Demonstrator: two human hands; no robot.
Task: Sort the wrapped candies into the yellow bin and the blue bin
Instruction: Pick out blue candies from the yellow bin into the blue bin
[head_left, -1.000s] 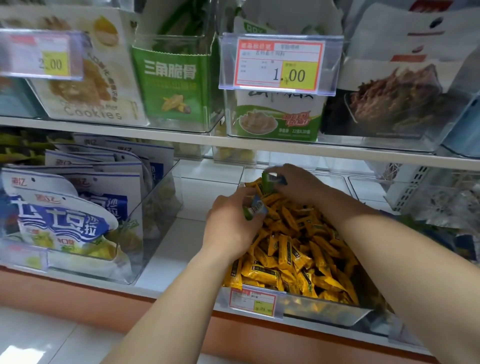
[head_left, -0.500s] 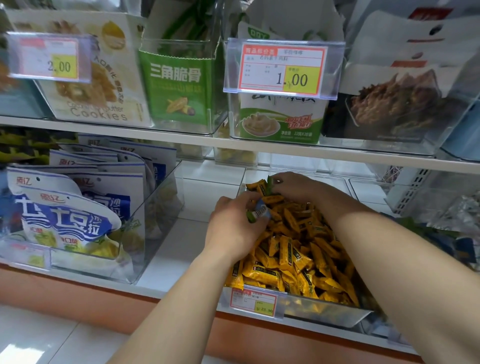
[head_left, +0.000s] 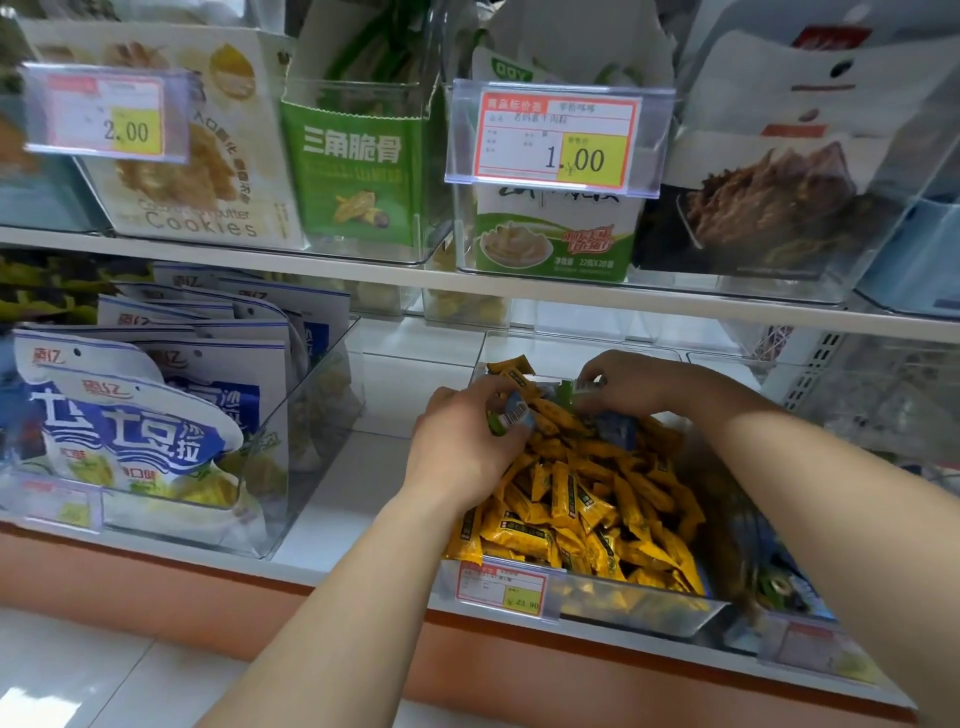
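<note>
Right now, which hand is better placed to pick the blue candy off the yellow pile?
Right, probably. The blue candy lies close by the right hand, which pinches only a green candy. The left hand is farther off and grips a few wrappers.

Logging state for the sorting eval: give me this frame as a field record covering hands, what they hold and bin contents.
left hand: grips blue-wrapped candy, over the bin's left side
right hand: pinches green-wrapped candy, near the bin's back
clear bin: heaped with yellow-wrapped candies
loose blue candy: lying on the pile below the right hand
price tag: clipped to bin front
</note>
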